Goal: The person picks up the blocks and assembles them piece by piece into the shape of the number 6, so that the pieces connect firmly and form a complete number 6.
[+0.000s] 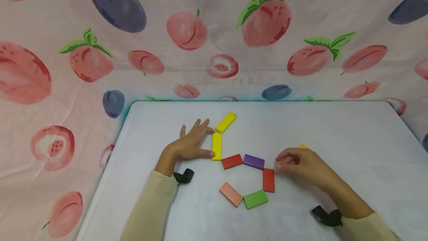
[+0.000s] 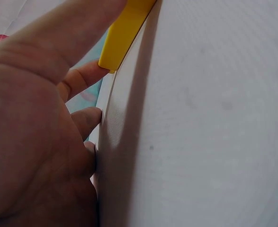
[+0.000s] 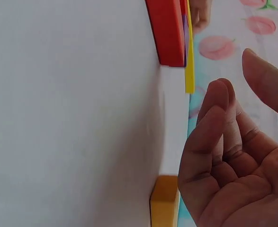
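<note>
My left hand (image 1: 192, 142) is at an upright-lying yellow block (image 1: 217, 146), thumb at its near end and index finger at its far end. In the left wrist view the index fingertip meets the end of this block (image 2: 124, 35), and the thumb overlaps it. A second yellow block (image 1: 226, 122) slants away from its far end. My right hand (image 1: 304, 163) hovers to the right of a red block (image 1: 268, 180), fingers loosely curled. The right wrist view shows nothing between its thumb and fingers. An orange-yellow block (image 3: 165, 203) lies beside it, mostly hidden in the head view.
From the left hand's block, another red block (image 1: 232, 161) and a purple block (image 1: 253, 161) continue the curving row. Green (image 1: 255, 199) and salmon (image 1: 231, 194) blocks lie at its near end. Fruit-print cloth (image 1: 220, 29) hangs behind the white table (image 1: 351, 129).
</note>
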Demonstrator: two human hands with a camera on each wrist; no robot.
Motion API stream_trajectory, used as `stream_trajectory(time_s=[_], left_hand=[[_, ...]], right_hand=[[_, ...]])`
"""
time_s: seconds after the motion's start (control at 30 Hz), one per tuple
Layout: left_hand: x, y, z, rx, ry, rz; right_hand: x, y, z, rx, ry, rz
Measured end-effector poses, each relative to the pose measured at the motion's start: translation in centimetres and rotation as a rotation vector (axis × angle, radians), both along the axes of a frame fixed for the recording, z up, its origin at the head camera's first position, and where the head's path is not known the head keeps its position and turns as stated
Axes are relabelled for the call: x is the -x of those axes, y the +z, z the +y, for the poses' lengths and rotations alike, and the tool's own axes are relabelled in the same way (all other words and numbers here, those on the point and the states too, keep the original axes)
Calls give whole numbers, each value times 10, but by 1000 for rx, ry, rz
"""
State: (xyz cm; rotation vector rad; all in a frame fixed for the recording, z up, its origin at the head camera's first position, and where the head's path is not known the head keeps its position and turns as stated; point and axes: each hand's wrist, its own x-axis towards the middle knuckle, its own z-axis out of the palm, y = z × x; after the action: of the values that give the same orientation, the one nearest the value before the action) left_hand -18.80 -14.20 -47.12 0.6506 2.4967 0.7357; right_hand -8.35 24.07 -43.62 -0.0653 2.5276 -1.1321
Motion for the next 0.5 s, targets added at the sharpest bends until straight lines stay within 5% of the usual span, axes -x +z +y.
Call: stream_trajectory(time_s=[0.5], left_hand=[[-1,0,0,-8,-7,6]], right_hand=[[10,4,39,-21,-105,-61]])
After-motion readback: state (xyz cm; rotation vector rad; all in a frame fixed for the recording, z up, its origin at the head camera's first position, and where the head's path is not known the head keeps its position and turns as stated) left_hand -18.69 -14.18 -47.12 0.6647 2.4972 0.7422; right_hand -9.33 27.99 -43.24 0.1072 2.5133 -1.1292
